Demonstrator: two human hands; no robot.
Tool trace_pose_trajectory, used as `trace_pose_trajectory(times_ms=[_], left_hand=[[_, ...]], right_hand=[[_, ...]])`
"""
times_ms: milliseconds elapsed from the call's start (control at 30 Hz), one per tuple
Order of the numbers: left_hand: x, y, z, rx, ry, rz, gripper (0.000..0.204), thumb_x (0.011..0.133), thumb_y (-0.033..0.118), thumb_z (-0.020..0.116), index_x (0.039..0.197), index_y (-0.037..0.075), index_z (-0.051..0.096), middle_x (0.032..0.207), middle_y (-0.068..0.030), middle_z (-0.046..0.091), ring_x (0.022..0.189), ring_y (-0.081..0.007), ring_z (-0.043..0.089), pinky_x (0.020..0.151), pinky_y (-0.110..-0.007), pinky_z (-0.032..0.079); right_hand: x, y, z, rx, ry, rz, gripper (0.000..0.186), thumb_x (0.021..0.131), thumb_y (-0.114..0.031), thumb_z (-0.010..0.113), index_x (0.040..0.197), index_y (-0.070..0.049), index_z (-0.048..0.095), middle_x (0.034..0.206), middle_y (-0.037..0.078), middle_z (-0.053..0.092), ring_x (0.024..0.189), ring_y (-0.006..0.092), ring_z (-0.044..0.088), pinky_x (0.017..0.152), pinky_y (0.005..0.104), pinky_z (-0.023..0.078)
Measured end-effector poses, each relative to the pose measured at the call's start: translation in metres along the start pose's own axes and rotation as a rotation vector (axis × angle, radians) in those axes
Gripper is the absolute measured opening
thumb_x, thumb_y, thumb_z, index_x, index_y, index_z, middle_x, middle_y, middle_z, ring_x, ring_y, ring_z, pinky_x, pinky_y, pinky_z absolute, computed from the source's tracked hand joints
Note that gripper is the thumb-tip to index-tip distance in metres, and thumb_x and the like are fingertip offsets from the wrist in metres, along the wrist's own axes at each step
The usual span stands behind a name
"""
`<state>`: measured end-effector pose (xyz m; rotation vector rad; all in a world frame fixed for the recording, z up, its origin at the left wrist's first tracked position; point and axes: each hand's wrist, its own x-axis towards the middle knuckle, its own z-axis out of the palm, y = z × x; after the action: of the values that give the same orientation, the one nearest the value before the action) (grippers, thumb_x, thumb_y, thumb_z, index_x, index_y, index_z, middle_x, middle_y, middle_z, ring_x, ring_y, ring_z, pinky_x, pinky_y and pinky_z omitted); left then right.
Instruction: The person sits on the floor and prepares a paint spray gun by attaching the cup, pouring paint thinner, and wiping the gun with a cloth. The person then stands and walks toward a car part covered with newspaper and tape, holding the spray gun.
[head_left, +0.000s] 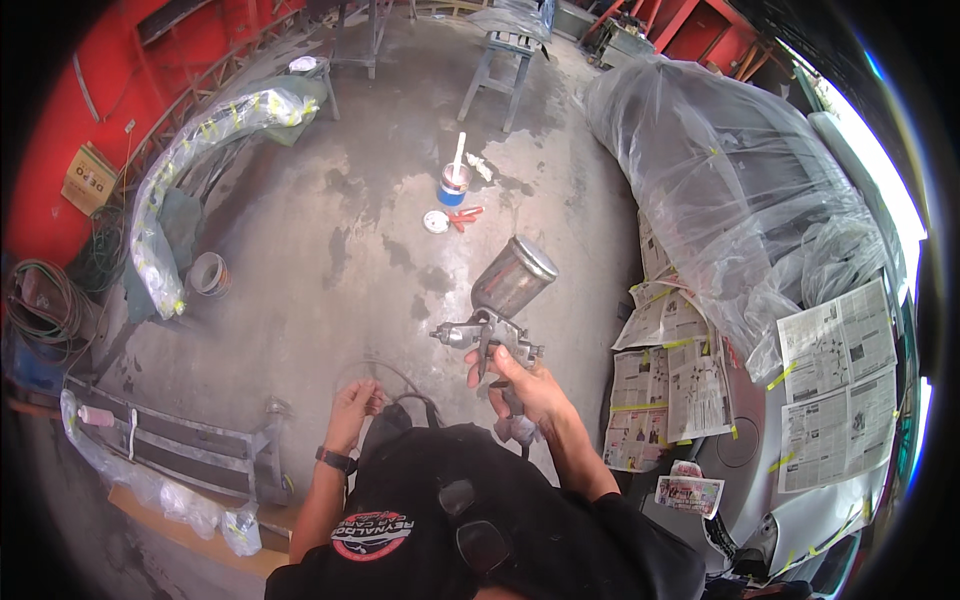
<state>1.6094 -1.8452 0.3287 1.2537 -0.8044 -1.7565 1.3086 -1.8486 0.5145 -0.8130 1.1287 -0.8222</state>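
My right hand (pixel 535 390) is wrapped round the handle of a metal spray gun (pixel 492 332). The gun's grey cup (pixel 514 278) sits on top, tilted to the right, and its nozzle points left. Below that hand a hose hangs near my shirt. My left hand (pixel 357 404), with a dark watch (pixel 337 460) on its wrist, is raised to the left of the gun. Its fingers are curled together beside a thin dark hose (pixel 412 385). What they hold, if anything, I cannot make out.
On the concrete floor ahead stand an open can (pixel 454 187) with a stick and a white lid (pixel 436 221). To the right is a car under plastic sheeting (pixel 740 170) and newspaper (pixel 840 340). A wrapped bumper (pixel 155 210), a bucket (pixel 209 274) and a metal rack (pixel 190 450) are left.
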Motion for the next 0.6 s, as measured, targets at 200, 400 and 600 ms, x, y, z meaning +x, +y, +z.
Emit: trace_pose_trajectory(times_ms=[200, 400, 600], left_hand=[[0.101, 0.196, 0.007, 0.072, -0.167, 0.31, 0.041, 0.106, 0.036, 0.051, 0.131, 0.004, 0.059, 0.117, -0.0079, 0.066, 0.104, -0.015, 0.062, 0.089, -0.031, 0.05], [0.209, 0.306, 0.039, 0.32, -0.303, 0.521, 0.062, 0.095, 0.036, 0.07, 0.142, 0.001, 0.05, 0.132, -0.0128, 0.06, 0.123, -0.0206, 0.057, 0.103, -0.039, 0.046], [0.359, 0.358, 0.059, 0.398, -0.267, 0.598, 0.082, 0.079, 0.03, 0.088, 0.142, 0.001, 0.044, 0.134, -0.0139, 0.057, 0.123, -0.0214, 0.057, 0.103, -0.038, 0.047]], right_hand=[[0.103, -0.066, 0.022, 0.049, -0.183, 0.003, 0.073, 0.096, -0.064, 0.053, 0.13, 0.0, 0.059, 0.107, 0.017, 0.071, 0.047, 0.0146, 0.054, 0.044, 0.0273, 0.043], [0.235, -0.109, 0.04, -0.275, -0.237, -0.035, 0.055, 0.099, -0.048, 0.06, 0.127, -0.001, 0.059, 0.108, 0.013, 0.072, 0.047, 0.0123, 0.055, 0.044, 0.0279, 0.043], [0.382, -0.136, 0.048, -0.679, 0.0, -0.379, 0.05, 0.096, -0.022, 0.065, 0.134, 0.008, 0.051, 0.115, 0.033, 0.062, 0.111, 0.0486, 0.059, 0.093, 0.0493, 0.048]])
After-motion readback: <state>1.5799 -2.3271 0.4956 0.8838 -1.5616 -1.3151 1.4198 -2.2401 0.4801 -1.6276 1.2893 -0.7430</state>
